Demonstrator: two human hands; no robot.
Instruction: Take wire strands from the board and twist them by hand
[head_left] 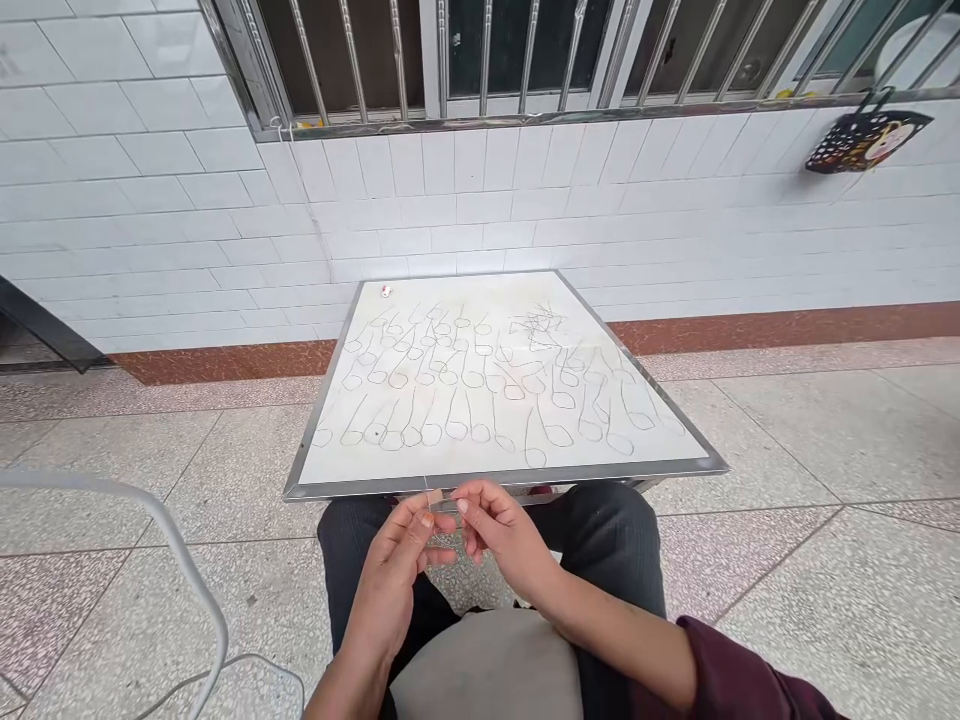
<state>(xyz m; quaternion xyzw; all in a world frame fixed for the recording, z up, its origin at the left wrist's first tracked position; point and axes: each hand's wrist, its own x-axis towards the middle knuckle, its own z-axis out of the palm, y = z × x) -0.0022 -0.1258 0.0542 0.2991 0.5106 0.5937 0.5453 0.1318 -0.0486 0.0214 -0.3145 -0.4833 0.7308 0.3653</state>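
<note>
- A thin clear strand (429,512) is pinched between both hands, just behind the near edge of the desk; whether it is thread or wire cannot be told.
- The left hand (394,570) is held over the lap, with its fingers (424,520) closed on the strand.
- The right hand (502,535) is held just beside the left, and its fingers are also closed on the strand.
- The hands are kept off the desk (502,478), whose metal rim runs close in front of them.
- Rows of strand loops (465,400) are laid across the white desktop, with little margin left at the side edges.
- A tangled bunch of strands (536,325) is placed near the far edge, and a small red-and-white object (386,291) lies by the far left corner.
- The far edge is set near a white tiled wall (450,220).
- Open tiled floor (847,600) is seen on both sides of the desk, and a curved white tube (165,530) is seen at the left.
- Dark trousers (615,540) and a grey cloth (487,670) are seen below the hands, and a maroon sleeve (727,670) covers the right arm.
</note>
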